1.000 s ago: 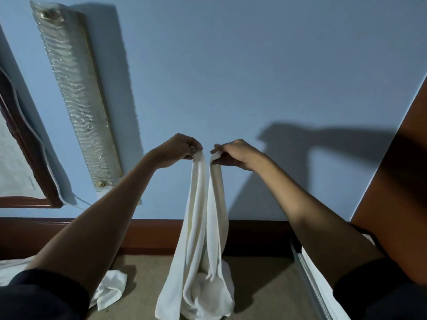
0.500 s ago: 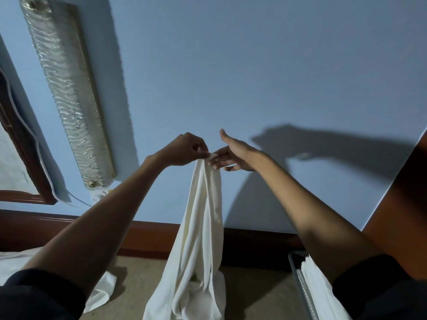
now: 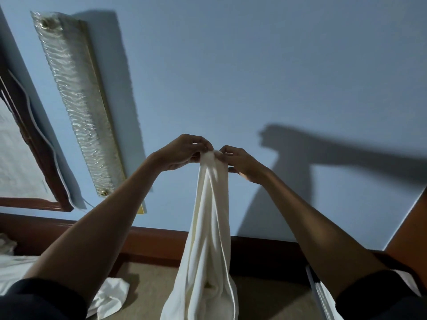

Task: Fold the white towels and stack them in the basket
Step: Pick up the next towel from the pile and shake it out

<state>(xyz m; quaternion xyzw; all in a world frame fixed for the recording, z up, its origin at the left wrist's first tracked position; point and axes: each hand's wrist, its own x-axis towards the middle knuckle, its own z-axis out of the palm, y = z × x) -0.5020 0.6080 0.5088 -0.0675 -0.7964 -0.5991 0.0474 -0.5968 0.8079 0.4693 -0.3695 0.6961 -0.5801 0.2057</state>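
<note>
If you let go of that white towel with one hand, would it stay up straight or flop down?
Probably flop: the white towel hangs in long limp folds from where the left hand and right hand pinch its top. It seems fairly light, since a pinch alone holds it up.

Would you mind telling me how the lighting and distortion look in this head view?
Head view: dim, bluish light; a hard arm shadow falls on the wall beside the right hand; wide-angle distortion tilts the wall lamp; the towel is sharp.
</note>
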